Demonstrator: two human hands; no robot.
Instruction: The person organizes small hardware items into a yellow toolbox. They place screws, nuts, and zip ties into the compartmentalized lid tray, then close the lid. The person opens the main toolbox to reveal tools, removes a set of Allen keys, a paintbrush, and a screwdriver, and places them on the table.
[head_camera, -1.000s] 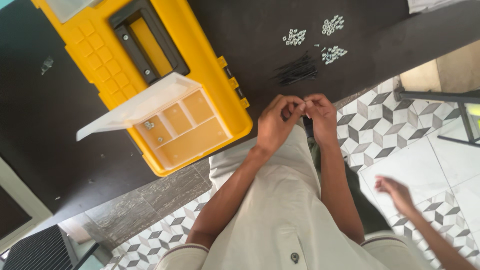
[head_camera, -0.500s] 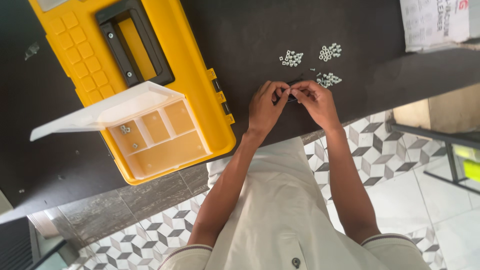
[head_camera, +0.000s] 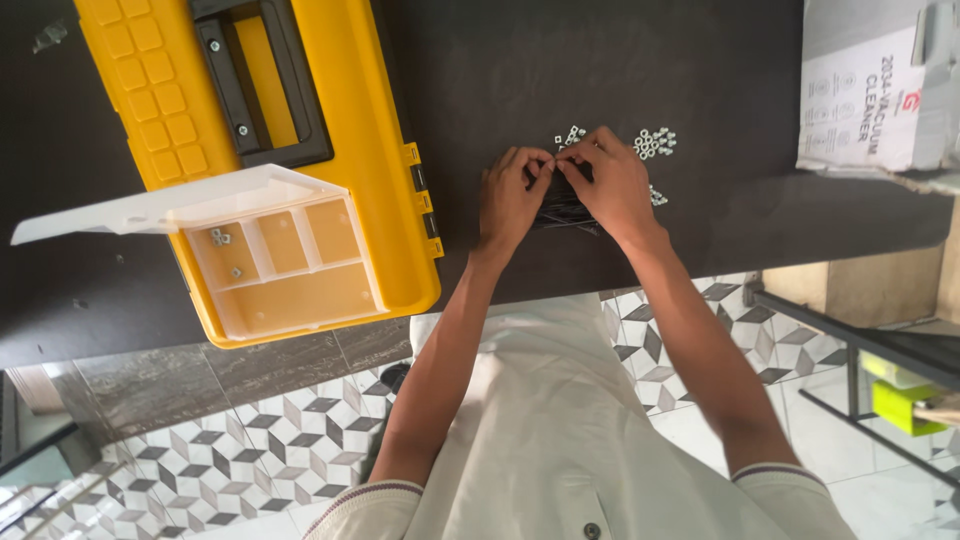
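Both hands, left hand (head_camera: 510, 200) and right hand (head_camera: 612, 185), fingertips pinched together over one pile of dark screws (head_camera: 562, 210); two nut clusters (head_camera: 655, 143), one yellow toolbox (head_camera: 300, 150).

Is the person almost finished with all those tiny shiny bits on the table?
Hard to say. Already done: the yellow toolbox has its clear lid flipped up, and small metal nuts lie in little heaps on the dark table. In hand: the left hand and right hand pinch something tiny together above a bunch of dark screws. Left: those heaps and screws look mostly untouched.
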